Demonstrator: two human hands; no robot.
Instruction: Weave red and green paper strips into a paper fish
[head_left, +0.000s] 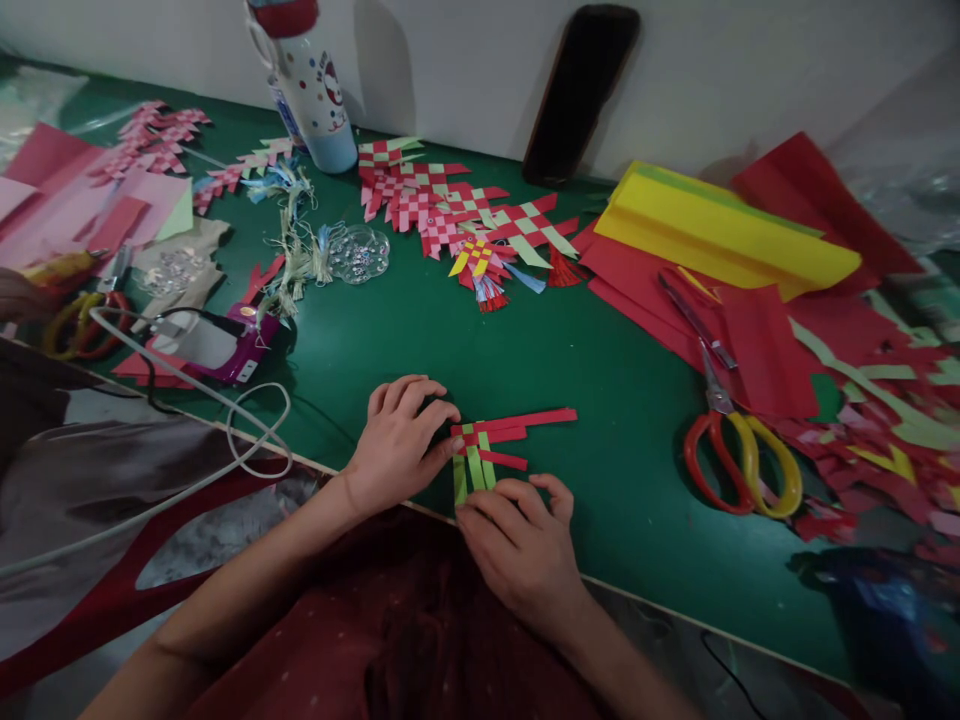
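Observation:
Red and light-green paper strips, partly woven together, lie on the green table in front of me. The red strips stick out to the right, and the green strips run down toward the table's front edge. With its thumb on the left edge of the weave, my left hand is closed over that side, fingers curled. My right hand closes its fingertips at the lower ends of the green strips. The exact contact under those fingertips is hidden.
Scissors lie at the right, near red paper sheets and paper scraps. Woven paper fish, a bottle and a leaning phone stand or lie behind. A white cable crosses the left side.

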